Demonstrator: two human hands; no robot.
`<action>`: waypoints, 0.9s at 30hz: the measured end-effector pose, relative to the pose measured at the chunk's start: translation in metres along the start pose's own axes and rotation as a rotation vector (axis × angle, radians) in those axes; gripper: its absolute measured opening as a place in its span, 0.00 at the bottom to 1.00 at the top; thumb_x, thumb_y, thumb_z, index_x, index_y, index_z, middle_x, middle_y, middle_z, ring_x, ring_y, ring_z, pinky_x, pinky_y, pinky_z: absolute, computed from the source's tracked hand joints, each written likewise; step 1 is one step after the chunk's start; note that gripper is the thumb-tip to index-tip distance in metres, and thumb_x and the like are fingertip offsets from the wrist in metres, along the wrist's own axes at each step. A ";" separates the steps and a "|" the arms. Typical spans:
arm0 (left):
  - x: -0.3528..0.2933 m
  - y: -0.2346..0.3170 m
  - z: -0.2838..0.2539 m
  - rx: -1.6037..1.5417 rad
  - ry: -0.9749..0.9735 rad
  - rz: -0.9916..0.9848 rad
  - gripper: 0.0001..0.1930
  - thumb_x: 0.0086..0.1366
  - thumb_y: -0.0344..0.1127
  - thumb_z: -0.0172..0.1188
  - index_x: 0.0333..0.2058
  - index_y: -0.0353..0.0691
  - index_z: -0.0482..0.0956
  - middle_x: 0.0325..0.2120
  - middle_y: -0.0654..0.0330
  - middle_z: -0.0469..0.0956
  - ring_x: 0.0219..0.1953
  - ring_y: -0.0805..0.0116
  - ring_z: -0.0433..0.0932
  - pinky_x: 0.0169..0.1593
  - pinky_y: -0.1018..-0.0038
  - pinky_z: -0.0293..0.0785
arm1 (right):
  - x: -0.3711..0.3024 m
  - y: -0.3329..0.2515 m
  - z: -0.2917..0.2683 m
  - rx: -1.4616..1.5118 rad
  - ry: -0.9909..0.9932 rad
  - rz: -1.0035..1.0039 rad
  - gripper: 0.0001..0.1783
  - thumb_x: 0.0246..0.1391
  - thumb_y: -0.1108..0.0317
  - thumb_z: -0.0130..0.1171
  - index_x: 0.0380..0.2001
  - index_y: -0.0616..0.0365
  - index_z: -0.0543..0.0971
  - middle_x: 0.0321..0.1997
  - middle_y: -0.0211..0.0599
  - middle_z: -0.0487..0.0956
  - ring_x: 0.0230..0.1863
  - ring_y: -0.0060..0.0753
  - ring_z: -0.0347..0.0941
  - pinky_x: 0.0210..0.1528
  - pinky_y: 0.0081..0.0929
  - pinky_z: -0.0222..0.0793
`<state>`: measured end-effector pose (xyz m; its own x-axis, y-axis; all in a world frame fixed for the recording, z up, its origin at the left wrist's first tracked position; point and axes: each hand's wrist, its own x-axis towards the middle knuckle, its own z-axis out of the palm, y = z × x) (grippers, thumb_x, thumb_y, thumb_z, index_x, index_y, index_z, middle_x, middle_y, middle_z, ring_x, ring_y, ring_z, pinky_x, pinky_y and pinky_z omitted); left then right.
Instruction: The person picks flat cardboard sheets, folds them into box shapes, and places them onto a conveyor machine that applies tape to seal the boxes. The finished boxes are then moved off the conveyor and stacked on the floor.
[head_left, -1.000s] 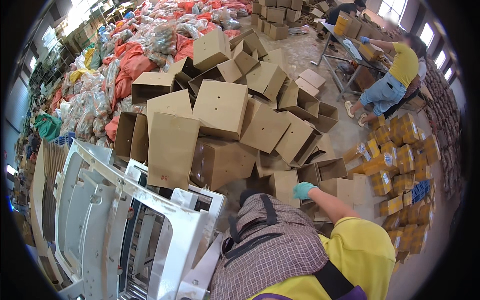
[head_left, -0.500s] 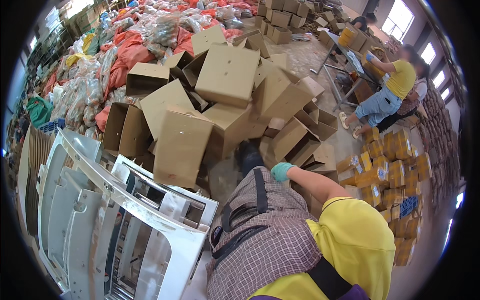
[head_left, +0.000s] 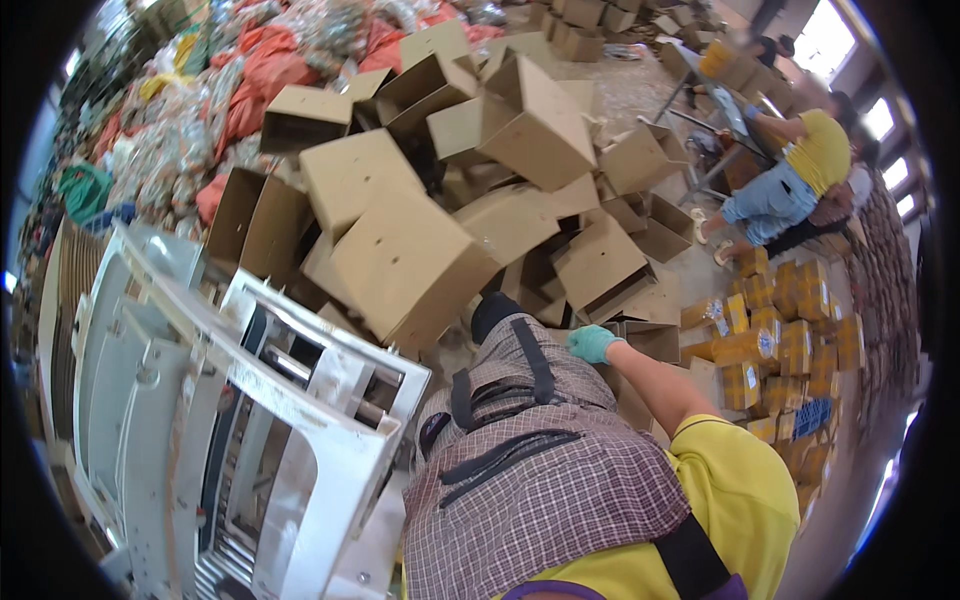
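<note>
My right hand (head_left: 593, 343), in a thin green glove, hangs beside my checked apron (head_left: 530, 400) on the right. It holds nothing, and its fingers are loosely bent. Close in front of it lie open brown cardboard boxes (head_left: 600, 262). My dark shoe (head_left: 492, 312) shows at the foot of the heap, next to a large carton (head_left: 415, 262) that leans toward the white machine. Farther up, another carton (head_left: 540, 125) sits tilted on the pile with its flaps open. My left hand is out of view.
A white machine frame (head_left: 290, 400) with rollers stands at my left. Red and clear plastic sacks (head_left: 265, 90) are heaped beyond the boxes. At the right, yellow-taped parcels (head_left: 765, 345) are stacked, and a person in yellow (head_left: 815, 150) works at a metal table (head_left: 735, 125).
Several cartons have tumbled: the large upper one has shifted right and tipped, and the one by the machine has turned and moved right. My right hand has moved slightly right.
</note>
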<state>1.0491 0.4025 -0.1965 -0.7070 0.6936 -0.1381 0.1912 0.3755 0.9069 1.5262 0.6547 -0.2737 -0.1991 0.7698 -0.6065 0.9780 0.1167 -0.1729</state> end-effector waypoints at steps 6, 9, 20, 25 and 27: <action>-0.024 -0.001 -0.029 -0.043 0.153 0.026 0.33 0.56 0.48 0.61 0.55 0.34 0.64 0.49 0.52 0.70 0.53 0.58 0.69 0.61 0.59 0.61 | 0.016 -0.029 -0.006 0.098 0.133 -0.070 0.12 0.42 0.57 0.62 0.29 0.52 0.81 0.34 0.42 0.81 0.39 0.47 0.77 0.44 0.41 0.71; -0.034 0.006 -0.041 -0.043 0.205 0.040 0.33 0.56 0.49 0.61 0.54 0.34 0.65 0.49 0.52 0.70 0.52 0.58 0.69 0.61 0.59 0.61 | 0.020 -0.050 -0.017 0.253 0.236 -0.202 0.11 0.42 0.57 0.63 0.26 0.51 0.80 0.29 0.43 0.80 0.34 0.48 0.76 0.39 0.42 0.71; -0.079 0.016 -0.059 -0.126 0.300 0.135 0.33 0.56 0.52 0.60 0.53 0.34 0.66 0.48 0.52 0.71 0.52 0.57 0.69 0.61 0.57 0.60 | -0.055 -0.060 0.100 0.537 0.071 -0.275 0.10 0.50 0.63 0.58 0.29 0.58 0.78 0.28 0.50 0.77 0.31 0.53 0.74 0.35 0.39 0.69; -0.083 0.024 -0.054 -0.192 0.233 0.183 0.33 0.56 0.54 0.60 0.53 0.34 0.67 0.47 0.52 0.71 0.52 0.56 0.70 0.61 0.56 0.60 | -0.083 -0.008 0.189 0.664 -0.049 -0.212 0.08 0.49 0.66 0.58 0.28 0.59 0.78 0.28 0.50 0.77 0.31 0.53 0.74 0.34 0.37 0.70; -0.085 0.024 -0.054 -0.219 0.201 0.199 0.33 0.56 0.54 0.60 0.52 0.35 0.67 0.47 0.52 0.71 0.51 0.56 0.70 0.61 0.55 0.60 | -0.082 -0.002 0.210 0.741 -0.093 -0.196 0.06 0.49 0.67 0.59 0.27 0.59 0.78 0.28 0.48 0.78 0.29 0.50 0.75 0.35 0.35 0.70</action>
<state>1.0766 0.3192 -0.1415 -0.7944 0.5971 0.1111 0.2037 0.0895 0.9749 1.5271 0.4594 -0.3871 -0.4006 0.7190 -0.5679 0.6333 -0.2306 -0.7387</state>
